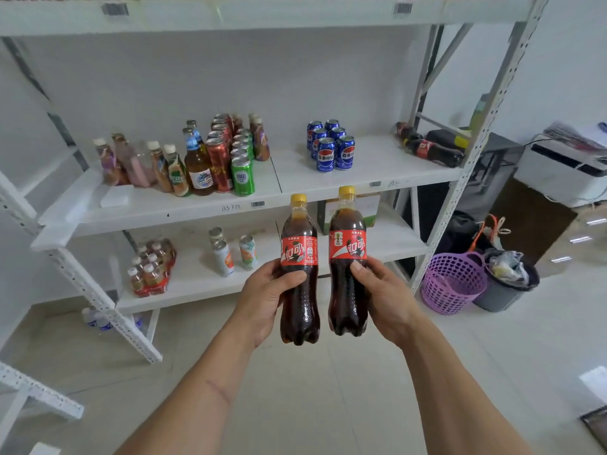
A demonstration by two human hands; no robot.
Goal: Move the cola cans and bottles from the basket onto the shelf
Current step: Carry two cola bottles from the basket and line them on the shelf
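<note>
In front of the white metal shelf (328, 192), both hands are up with a cola bottle each. The left hand (262, 300) has its grip wrapped around the lower half of the left cola bottle (299, 267), thumb lying across the front just under the red label. The right hand (381, 297) grips the right cola bottle (347, 257) the same way, thumb on the label's bottom edge. Both bottles are upright, yellow caps on top, side by side and just apart, with their bases hanging free below the palms. They're out in the air in front of the middle shelf's edge, not sitting on anything.

As for containers: the purple perforated basket (453, 284) sits on the floor to the right of the shelf post, and from this angle I can't tell what's inside. Right beside it is a grey bin (505, 290) stuffed with plastic bags.

On the middle shelf there's a cluster of blue Pepsi cans (331, 146) standing upright, a few cola bottles (427, 146) lying on their sides at the far right end, and on the left a mixed bunch of drinks (184, 159), bottles plus red and green cans in rows. The shelf below has a shrink-wrapped pack of small bottles (151, 267) and a few loose cans (230, 251).
</note>
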